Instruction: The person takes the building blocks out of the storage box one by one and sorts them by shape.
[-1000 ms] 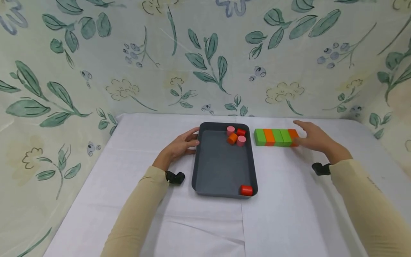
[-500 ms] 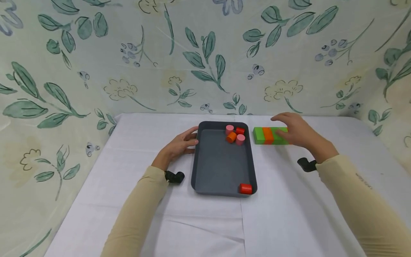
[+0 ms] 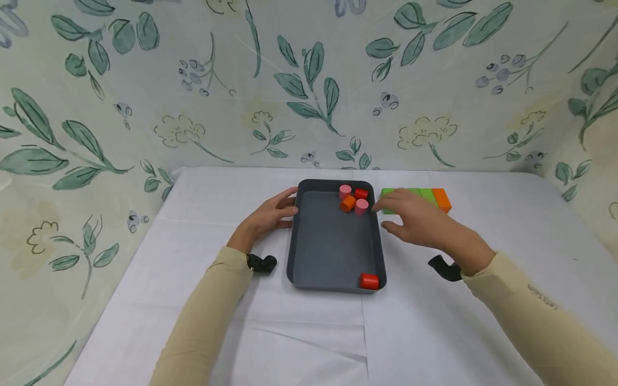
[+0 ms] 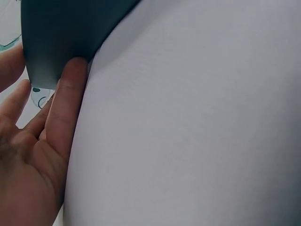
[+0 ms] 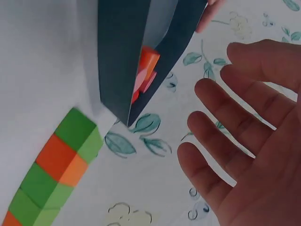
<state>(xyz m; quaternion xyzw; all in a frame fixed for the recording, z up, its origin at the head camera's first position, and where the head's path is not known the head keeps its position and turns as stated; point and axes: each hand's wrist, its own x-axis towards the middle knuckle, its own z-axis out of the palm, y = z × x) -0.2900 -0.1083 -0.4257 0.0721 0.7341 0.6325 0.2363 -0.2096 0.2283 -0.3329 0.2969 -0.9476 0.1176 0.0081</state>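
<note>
A dark grey tray (image 3: 328,244) lies on the white cloth. My left hand (image 3: 267,219) touches its left wall with relaxed fingers; in the left wrist view the fingertips (image 4: 75,70) rest against the outer side. In the tray's far right corner sit two pink cylinders (image 3: 361,207), an orange cylinder (image 3: 347,203) and a red cylinder (image 3: 361,193). Another red cylinder (image 3: 369,281) lies at the near right corner. My right hand (image 3: 425,222) hovers beside the tray's right rim, fingers spread and holding nothing. It partly hides a row of green and orange blocks (image 3: 441,199).
The white-covered table (image 3: 193,246) ends at the back against a leaf-patterned cloth (image 3: 241,96). Side by side, the blocks (image 5: 70,150) stand right of the tray, with a small gap to its wall.
My right hand has moved left and nearer, from the right end of the block row towards the tray's right rim. The left hand stays on the tray. Blocks and cylinders stay put.
</note>
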